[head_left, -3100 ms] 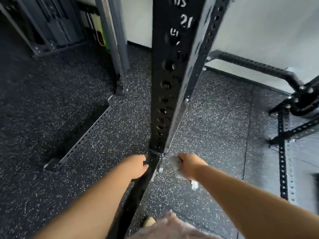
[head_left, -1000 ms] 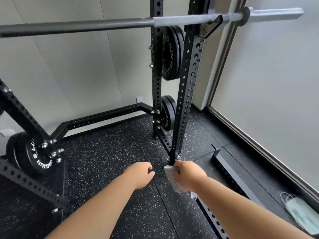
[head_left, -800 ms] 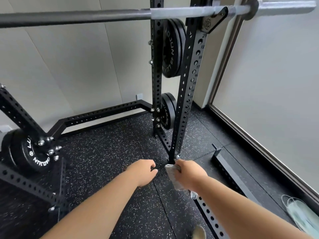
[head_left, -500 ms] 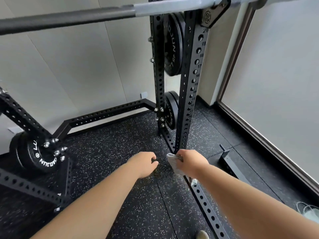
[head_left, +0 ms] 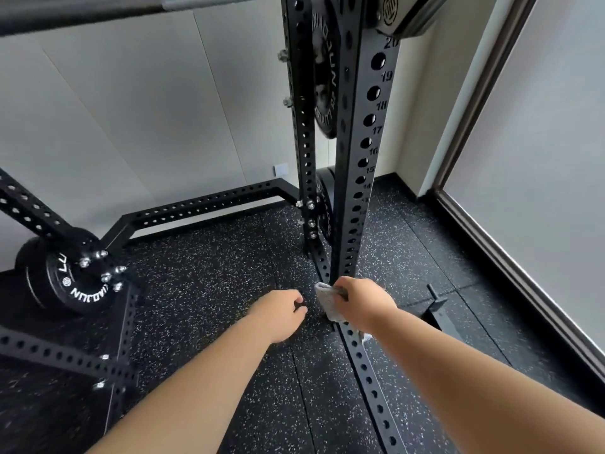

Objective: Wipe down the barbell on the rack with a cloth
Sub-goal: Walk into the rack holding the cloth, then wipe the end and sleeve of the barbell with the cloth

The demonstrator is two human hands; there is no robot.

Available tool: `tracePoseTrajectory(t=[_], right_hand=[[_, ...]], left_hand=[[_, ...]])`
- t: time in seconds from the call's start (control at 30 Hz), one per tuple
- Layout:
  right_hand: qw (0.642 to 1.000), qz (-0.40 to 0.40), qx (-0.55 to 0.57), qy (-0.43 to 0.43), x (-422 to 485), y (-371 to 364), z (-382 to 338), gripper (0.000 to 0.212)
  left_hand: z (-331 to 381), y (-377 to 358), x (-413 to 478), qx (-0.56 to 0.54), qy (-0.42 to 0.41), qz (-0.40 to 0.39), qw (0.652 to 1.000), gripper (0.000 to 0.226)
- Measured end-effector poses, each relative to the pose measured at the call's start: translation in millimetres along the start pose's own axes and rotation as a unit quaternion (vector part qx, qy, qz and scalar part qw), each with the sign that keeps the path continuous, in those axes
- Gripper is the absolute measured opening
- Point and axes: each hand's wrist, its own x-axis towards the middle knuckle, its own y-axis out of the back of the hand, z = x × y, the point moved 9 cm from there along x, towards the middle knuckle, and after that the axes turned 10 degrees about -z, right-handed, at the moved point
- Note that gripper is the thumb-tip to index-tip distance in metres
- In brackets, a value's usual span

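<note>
Grey cloth (head_left: 327, 304) is bunched in the grip of the right hand (head_left: 363, 303), low by the foot of the rack upright (head_left: 361, 165); the barbell (head_left: 82, 14) lies on the rack at the top edge of view, well apart, so wiping seems not yet begun. Left hand (head_left: 281, 314) has curled fingers, cannot tell if holding sth. Floor (head_left: 212, 273) is black speckled rubber, walls (head_left: 131, 126) pale.

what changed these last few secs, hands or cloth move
The view swung up from the foot of the black perforated steel upright, then closed in on it; the dark steel barbell has slid to the top edge of view. The right hand still grips the grey cloth and the left hand stays curled beside it, both low, below the bar. Nothing taken or let go.
</note>
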Motion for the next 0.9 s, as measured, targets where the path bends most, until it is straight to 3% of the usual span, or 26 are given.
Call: tracePoseTrajectory(t=[0.37, 0.67, 0.9], right_hand=[[0.998, 0.066, -0.001, -0.002, 13.5, 93.8, -6.4, 0.016], [0.976, 0.213, -0.009, 0.034, -16.3, 233.3, -48.7, 0.017], [0.94, 0.33, 0.024, 0.083, -67.5, 320.7, -80.3, 0.015]], left_hand=[[43.0, 104.0, 29.3, 0.02, -0.039, 0.045, 0.998, 0.038], [122.2, 236.8, -2.9, 0.041, -0.139, 0.167, 0.975, 0.034], [168.2, 313.0, -65.5, 0.065, -0.176, 0.266, 0.946, 0.03]])
